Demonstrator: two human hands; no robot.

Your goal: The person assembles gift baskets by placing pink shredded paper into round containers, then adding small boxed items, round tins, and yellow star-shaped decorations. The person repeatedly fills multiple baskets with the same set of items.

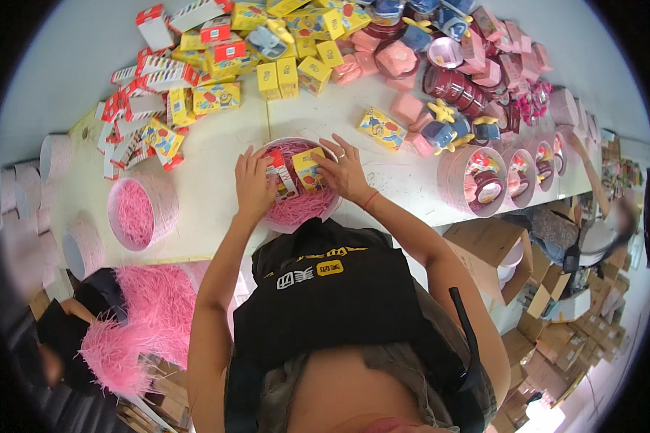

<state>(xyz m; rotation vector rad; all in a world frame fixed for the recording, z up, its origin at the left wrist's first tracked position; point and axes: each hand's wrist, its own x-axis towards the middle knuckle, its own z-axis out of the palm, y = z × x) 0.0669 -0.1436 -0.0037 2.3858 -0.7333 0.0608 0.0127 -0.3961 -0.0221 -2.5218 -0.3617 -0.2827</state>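
Note:
A round pink gift box (333, 208) stands in front of me at the table's near edge, lined with pink shredded paper (296, 210). Inside it, a red-and-white small carton (286, 182) and a yellow small carton (309, 173) lie side by side on the paper. My left hand (256, 182) is at the box's left side, its fingers closed on the red-and-white carton. From the right, my right hand (348, 172) reaches over the rim and grips the yellow carton with its fingertips.
Yellow cartons (287, 78) and red-and-white cartons (148, 107) are heaped at the back left. Dark red jars (444, 85) and pink packets (407, 108) pile up at the back right. Filled round boxes (451, 173) line the right; a paper-lined box (167, 209) stands left. Other people work on both sides.

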